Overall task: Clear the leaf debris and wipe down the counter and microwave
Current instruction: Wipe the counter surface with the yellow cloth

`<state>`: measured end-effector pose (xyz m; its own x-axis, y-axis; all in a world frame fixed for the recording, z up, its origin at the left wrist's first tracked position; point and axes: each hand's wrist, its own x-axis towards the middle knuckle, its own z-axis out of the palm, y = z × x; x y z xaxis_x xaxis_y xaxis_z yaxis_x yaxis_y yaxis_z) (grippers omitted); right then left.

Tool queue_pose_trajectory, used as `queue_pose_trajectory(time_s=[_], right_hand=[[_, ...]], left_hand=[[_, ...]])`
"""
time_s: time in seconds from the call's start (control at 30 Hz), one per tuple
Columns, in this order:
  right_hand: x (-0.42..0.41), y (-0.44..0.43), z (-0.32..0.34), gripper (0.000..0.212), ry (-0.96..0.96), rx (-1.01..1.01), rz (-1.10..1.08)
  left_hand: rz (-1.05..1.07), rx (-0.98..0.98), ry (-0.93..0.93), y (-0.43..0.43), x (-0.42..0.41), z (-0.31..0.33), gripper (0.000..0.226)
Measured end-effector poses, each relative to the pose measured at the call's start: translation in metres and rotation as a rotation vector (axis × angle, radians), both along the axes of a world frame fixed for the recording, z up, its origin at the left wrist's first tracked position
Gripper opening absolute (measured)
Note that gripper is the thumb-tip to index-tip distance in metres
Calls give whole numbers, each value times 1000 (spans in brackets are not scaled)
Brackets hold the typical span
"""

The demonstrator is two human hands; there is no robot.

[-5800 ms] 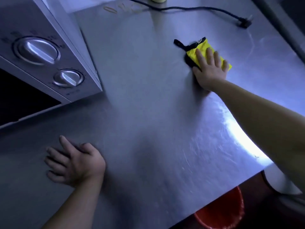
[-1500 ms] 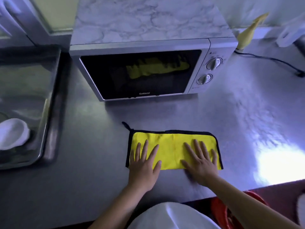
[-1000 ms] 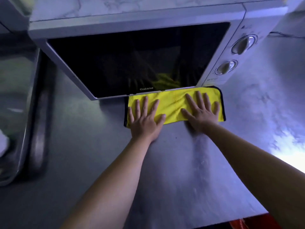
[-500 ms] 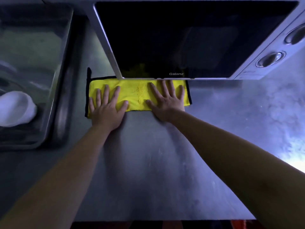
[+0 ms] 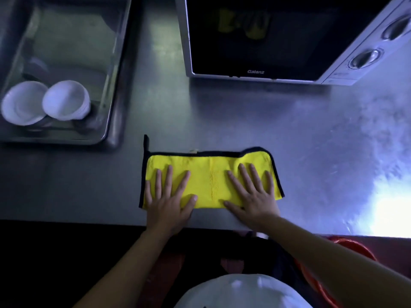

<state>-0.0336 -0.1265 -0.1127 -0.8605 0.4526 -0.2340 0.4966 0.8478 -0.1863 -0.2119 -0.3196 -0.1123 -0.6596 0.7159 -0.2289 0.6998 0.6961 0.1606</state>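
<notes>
The yellow rectangular microfibre cloth with black edging (image 5: 209, 176) lies flat on the brushed steel desk (image 5: 244, 121), close to the near edge and in front of the person. Its long axis runs left to right, parallel with the desk's front edge. A thin black hanging loop (image 5: 145, 142) at its far left corner points straight away from the person. The far right corner bulges a little past the rest of the far hem. A small pale scrap sits at the far hem; what it is cannot be told.

The left hand (image 5: 169, 201) presses on the left half of the cloth, its grip spread, with fingers straight and fanned and the heel of the palm on bare steel. The right hand (image 5: 255, 196) presses on the right half in the same way, grip spread and flat. The two thumbs point toward each other, apart.

Beyond the cloth, well apart from it, stands the silver microwave with a dark glass door (image 5: 266, 41), which carries a yellow reflection. Two round metal knobs (image 5: 364, 57) sit on its right panel. To the left, a sunken steel sink basin (image 5: 115, 85) holds two white bowls (image 5: 65, 100) side by side. Below the desk's edge at right shows the rim of a red-orange bucket (image 5: 355, 246).
</notes>
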Motion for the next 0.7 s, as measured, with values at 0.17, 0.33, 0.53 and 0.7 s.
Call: queue_pose_trajectory(time_s=[0.17,0.33,0.53,0.7], right_hand=[[53,-32,2,106,-81,37,65],[69,-34,1,111,-51,50,60],[92,-39,14,74,-84,-80,69],[122,-37,64,51,-27,-466,-14]], left_hand=[[-81,-66,-31,-37,36,-5,99],[-135,-73,66,-47,47,-4,112],[-197,-214,68,-54,62,15,92],[-271,-207,-235,-45,68,76,64]])
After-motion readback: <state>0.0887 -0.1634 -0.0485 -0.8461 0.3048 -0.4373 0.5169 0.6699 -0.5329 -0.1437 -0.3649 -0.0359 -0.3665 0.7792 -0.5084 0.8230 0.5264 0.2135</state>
